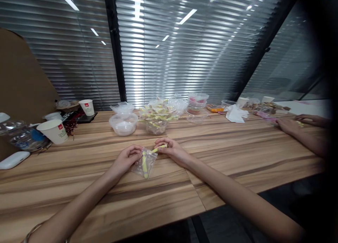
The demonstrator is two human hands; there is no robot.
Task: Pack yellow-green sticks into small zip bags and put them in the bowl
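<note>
My left hand [129, 158] pinches the upper edge of a small clear plastic bag [151, 162] just above the table. Inside the bag lies a yellow stick-like piece [144, 165], too small to name. Between the fingertips of my right hand [171, 151] is a second yellow stick [159, 148], its near end at the mouth of the bag. Behind my hands stands a clear bowl [156, 129] heaped with several bagged yellow pieces [158, 113].
Clear plastic bowls [123, 125] stand left of the heap. Paper cups [55, 131], a plastic bottle [23, 135] and a white case [14, 160] are at the left. Farther right lie crumpled tissue [236, 113] and an orange packet [214, 108]. Another person's hands [289, 125] work at the right.
</note>
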